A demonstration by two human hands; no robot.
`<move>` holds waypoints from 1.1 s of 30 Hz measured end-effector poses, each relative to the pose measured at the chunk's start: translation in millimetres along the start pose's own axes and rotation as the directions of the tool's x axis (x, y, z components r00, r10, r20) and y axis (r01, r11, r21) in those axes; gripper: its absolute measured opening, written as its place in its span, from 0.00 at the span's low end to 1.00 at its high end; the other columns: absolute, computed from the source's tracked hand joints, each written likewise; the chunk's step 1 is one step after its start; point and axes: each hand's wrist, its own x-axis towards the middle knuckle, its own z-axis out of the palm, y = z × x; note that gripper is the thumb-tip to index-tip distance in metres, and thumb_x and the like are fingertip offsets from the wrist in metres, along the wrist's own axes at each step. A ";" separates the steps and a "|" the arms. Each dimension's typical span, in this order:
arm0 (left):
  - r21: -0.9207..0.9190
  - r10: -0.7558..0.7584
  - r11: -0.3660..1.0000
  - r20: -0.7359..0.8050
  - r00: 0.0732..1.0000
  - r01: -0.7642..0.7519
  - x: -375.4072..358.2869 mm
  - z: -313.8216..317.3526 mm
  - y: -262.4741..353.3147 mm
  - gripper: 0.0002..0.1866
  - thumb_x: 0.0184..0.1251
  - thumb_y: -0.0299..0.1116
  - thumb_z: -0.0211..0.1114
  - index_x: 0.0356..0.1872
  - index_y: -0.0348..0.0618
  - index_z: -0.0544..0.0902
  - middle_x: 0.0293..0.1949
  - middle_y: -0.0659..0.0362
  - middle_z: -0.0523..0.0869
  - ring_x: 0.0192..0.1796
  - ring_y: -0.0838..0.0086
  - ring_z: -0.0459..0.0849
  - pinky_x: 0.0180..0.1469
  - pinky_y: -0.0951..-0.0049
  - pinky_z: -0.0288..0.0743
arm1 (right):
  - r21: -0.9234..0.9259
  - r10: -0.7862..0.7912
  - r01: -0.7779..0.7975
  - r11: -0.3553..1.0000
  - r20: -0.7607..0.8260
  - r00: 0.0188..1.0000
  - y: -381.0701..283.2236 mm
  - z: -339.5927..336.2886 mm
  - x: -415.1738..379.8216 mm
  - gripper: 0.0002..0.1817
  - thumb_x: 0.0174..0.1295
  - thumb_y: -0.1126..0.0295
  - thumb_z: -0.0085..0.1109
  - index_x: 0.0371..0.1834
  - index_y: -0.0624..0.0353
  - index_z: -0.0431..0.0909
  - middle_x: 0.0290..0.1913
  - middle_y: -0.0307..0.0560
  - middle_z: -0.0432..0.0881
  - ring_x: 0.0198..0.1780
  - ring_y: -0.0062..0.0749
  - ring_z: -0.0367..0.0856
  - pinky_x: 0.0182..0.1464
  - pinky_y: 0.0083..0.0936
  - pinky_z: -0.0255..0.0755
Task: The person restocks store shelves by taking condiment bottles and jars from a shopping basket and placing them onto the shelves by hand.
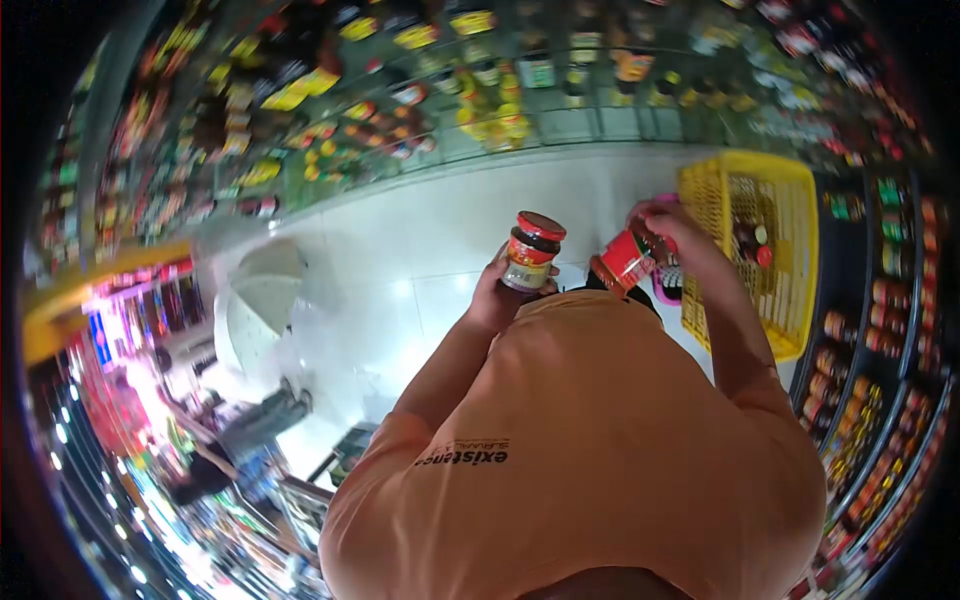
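Observation:
In my left hand (492, 298) is an upright glass jar (530, 256) with a red lid, dark contents and a pale and red label. My fingers wrap round its lower part. My right hand (680, 228) grips a second jar (626, 258), tilted, with a red label; its far end lies under my fingers. Both jars are in front of my chest, a short gap apart. Close to the right of my right hand stands a yellow plastic basket (812, 250), with a dark jar or bottle (748, 242) with a red part inside it.
Shelves of bottles and jars (490, 75) run across the far side. More jar shelves (880, 330) stand at the right. A pale umbrella (255, 300) is on the left, near another person (215, 460). Something pink and black (667, 285) shows beside the basket.

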 end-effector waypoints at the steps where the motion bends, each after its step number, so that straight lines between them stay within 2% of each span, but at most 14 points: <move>1: -0.009 0.045 0.999 -0.022 0.999 -0.045 -18.4 -8.1 8.1 0.40 0.64 0.62 0.64 0.68 0.44 0.68 0.52 0.45 0.84 0.48 0.60 0.87 0.53 0.58 0.81 | -0.038 0.045 -0.043 0.998 0.063 0.997 6.4 16.2 16.6 0.22 0.58 0.51 0.58 0.41 0.61 0.80 0.29 0.34 0.78 0.28 0.16 0.74 0.27 0.17 0.64; 3: -0.024 0.068 0.997 -0.081 0.994 -0.070 -52.9 -26.8 25.0 0.39 0.66 0.64 0.57 0.66 0.41 0.72 0.52 0.47 0.86 0.46 0.59 0.87 0.55 0.60 0.79 | -0.139 0.130 -0.112 0.984 0.129 0.983 4.3 59.0 43.5 0.20 0.59 0.52 0.56 0.38 0.61 0.80 0.30 0.35 0.79 0.30 0.18 0.75 0.30 0.18 0.66; 6: -0.061 0.174 0.982 -0.098 0.980 -0.181 -99.0 -58.9 45.1 0.39 0.68 0.64 0.57 0.68 0.45 0.68 0.54 0.45 0.84 0.45 0.61 0.87 0.53 0.61 0.80 | -0.217 0.198 -0.155 0.964 0.193 0.961 0.4 124.1 77.7 0.20 0.59 0.53 0.56 0.38 0.61 0.80 0.30 0.36 0.79 0.30 0.18 0.75 0.31 0.19 0.68; 8: -0.059 0.230 0.969 -0.142 0.963 -0.240 -126.1 -69.3 59.7 0.38 0.69 0.63 0.56 0.71 0.50 0.62 0.56 0.44 0.83 0.43 0.63 0.86 0.51 0.62 0.80 | -0.237 0.198 -0.145 0.961 0.216 0.956 5.8 158.6 101.2 0.20 0.60 0.53 0.56 0.39 0.61 0.80 0.30 0.36 0.79 0.29 0.17 0.76 0.28 0.19 0.69; 12: -0.035 0.350 0.930 -0.208 0.913 -0.365 -163.6 -90.7 82.0 0.39 0.68 0.64 0.58 0.72 0.53 0.63 0.58 0.48 0.83 0.45 0.63 0.86 0.53 0.62 0.79 | -0.228 0.248 -0.172 0.958 0.366 0.897 -7.6 222.6 136.5 0.21 0.62 0.51 0.55 0.42 0.60 0.80 0.30 0.37 0.81 0.24 0.18 0.77 0.18 0.17 0.66; 15: -0.099 0.406 0.895 -0.226 0.885 -0.436 -179.1 -110.4 91.8 0.40 0.67 0.64 0.59 0.72 0.53 0.64 0.58 0.50 0.83 0.50 0.64 0.85 0.54 0.62 0.79 | -0.201 0.245 -0.182 0.963 0.362 0.899 -1.0 259.6 163.3 0.22 0.63 0.49 0.55 0.42 0.59 0.80 0.29 0.37 0.81 0.23 0.19 0.77 0.18 0.17 0.66; 16: -0.106 0.439 0.874 -0.246 0.864 -0.474 -182.2 -116.7 94.3 0.40 0.66 0.64 0.61 0.72 0.53 0.65 0.59 0.52 0.83 0.55 0.65 0.84 0.54 0.62 0.78 | -0.226 0.322 -0.248 0.942 0.399 0.859 -12.2 267.8 169.3 0.19 0.66 0.54 0.53 0.41 0.60 0.81 0.32 0.36 0.80 0.35 0.20 0.79 0.37 0.19 0.73; 21: -0.116 0.502 0.813 -0.355 0.789 -0.570 -184.1 -146.0 123.8 0.37 0.67 0.60 0.60 0.71 0.53 0.68 0.58 0.58 0.83 0.58 0.67 0.82 0.56 0.61 0.77 | -0.309 0.360 -0.237 0.921 0.443 0.821 -12.3 292.1 231.5 0.20 0.69 0.50 0.51 0.39 0.57 0.80 0.27 0.35 0.78 0.23 0.18 0.73 0.22 0.20 0.64; 22: -0.156 0.492 0.809 -0.350 0.797 -0.567 -183.2 -153.5 132.0 0.36 0.67 0.61 0.60 0.70 0.53 0.69 0.57 0.58 0.83 0.57 0.68 0.82 0.55 0.62 0.77 | -0.286 0.377 -0.273 0.919 0.427 0.822 -7.7 294.9 248.2 0.20 0.66 0.50 0.52 0.41 0.58 0.79 0.26 0.38 0.78 0.19 0.22 0.73 0.17 0.20 0.63; 23: -0.196 0.479 0.805 -0.346 0.807 -0.561 -181.9 -154.5 146.1 0.35 0.66 0.61 0.59 0.69 0.53 0.70 0.57 0.58 0.84 0.56 0.68 0.82 0.53 0.63 0.77 | -0.285 0.401 -0.299 0.911 0.436 0.806 -9.2 297.4 262.4 0.20 0.65 0.50 0.52 0.40 0.57 0.78 0.25 0.39 0.78 0.18 0.23 0.72 0.16 0.21 0.62; 24: -0.175 0.461 0.785 -0.476 0.749 -0.595 -177.1 -152.1 159.0 0.38 0.59 0.63 0.62 0.62 0.46 0.76 0.51 0.53 0.86 0.43 0.71 0.80 0.41 0.72 0.70 | -0.290 0.417 -0.315 0.904 0.423 0.805 -12.4 301.4 275.5 0.20 0.66 0.50 0.51 0.40 0.57 0.78 0.25 0.39 0.78 0.18 0.23 0.72 0.16 0.21 0.62; 27: -0.163 0.510 0.730 -0.517 0.687 -0.664 -173.3 -157.4 201.1 0.37 0.60 0.62 0.61 0.62 0.44 0.76 0.51 0.53 0.86 0.40 0.71 0.79 0.39 0.73 0.70 | -0.293 0.447 -0.347 0.891 0.431 0.784 -27.8 314.4 314.4 0.19 0.67 0.51 0.50 0.40 0.57 0.78 0.25 0.38 0.78 0.19 0.22 0.72 0.17 0.21 0.62; 28: -0.179 0.544 0.718 -0.459 0.702 -0.673 -176.1 -162.2 215.4 0.38 0.60 0.62 0.62 0.63 0.44 0.76 0.52 0.53 0.85 0.41 0.70 0.80 0.40 0.72 0.70 | -0.286 0.465 -0.371 0.884 0.436 0.771 -33.2 318.6 328.8 0.19 0.68 0.52 0.49 0.39 0.57 0.78 0.26 0.37 0.77 0.19 0.21 0.71 0.19 0.21 0.61; 33: -0.110 0.595 0.655 -0.533 0.601 -0.747 -176.4 -180.2 256.5 0.39 0.58 0.60 0.65 0.65 0.43 0.75 0.56 0.52 0.83 0.46 0.65 0.82 0.47 0.69 0.74 | -0.376 0.444 -0.272 0.886 0.517 0.731 -56.6 350.1 397.0 0.18 0.68 0.53 0.50 0.37 0.57 0.78 0.26 0.37 0.77 0.20 0.20 0.71 0.17 0.21 0.60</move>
